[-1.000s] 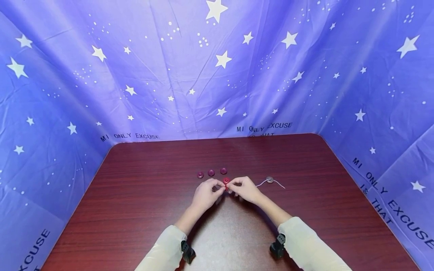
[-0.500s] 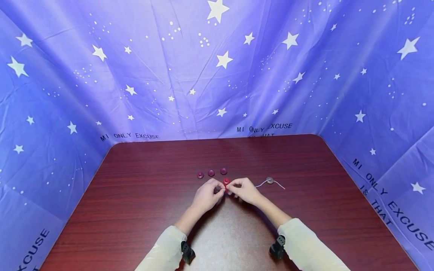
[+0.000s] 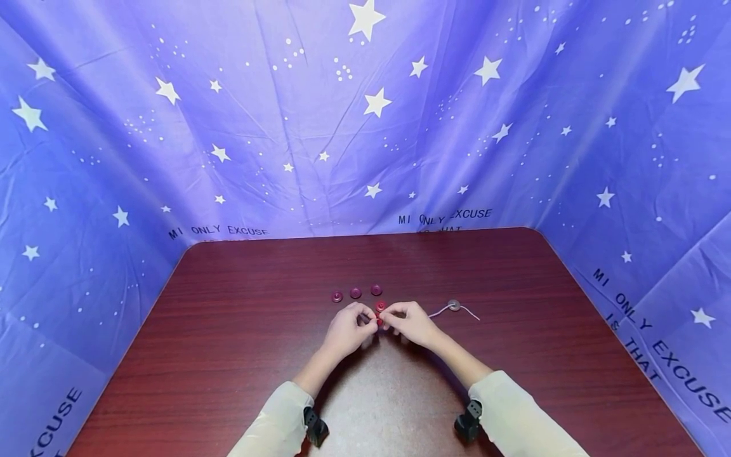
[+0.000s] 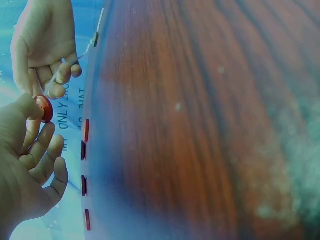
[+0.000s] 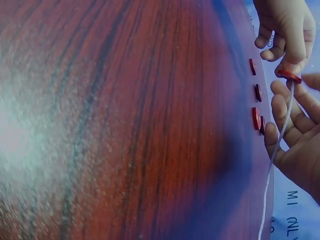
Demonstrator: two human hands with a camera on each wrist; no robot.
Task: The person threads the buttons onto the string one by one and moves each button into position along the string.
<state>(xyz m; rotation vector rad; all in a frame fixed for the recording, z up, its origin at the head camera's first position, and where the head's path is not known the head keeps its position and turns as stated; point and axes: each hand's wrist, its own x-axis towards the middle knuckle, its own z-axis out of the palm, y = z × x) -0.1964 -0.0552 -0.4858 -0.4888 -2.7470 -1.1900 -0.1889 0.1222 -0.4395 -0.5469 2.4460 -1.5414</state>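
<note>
My left hand (image 3: 346, 327) pinches a small red button (image 4: 45, 109) between thumb and fingers, above the table and standing on edge. Close against it, my right hand (image 3: 412, 320) pinches a white string (image 5: 282, 132) at the button's face. The string runs from the button past my right fingers; whether its tip passes through a hole is hidden. Further right on the table, the string is joined to a greyish button (image 3: 454, 305), with a short tail beyond. Just beyond my fingertips, another red button (image 3: 381, 306) lies flat.
Behind my hands, three dark purplish buttons (image 3: 356, 292) lie in a loose row on the brown wooden table (image 3: 245, 355). A blue starry cloth (image 3: 308, 127) hangs around the table's back and sides. Black wrist cameras sit at both cuffs.
Both hands stay together around the held red button, with only slight shifts of the fingers. The buttons on the table have not moved.
</note>
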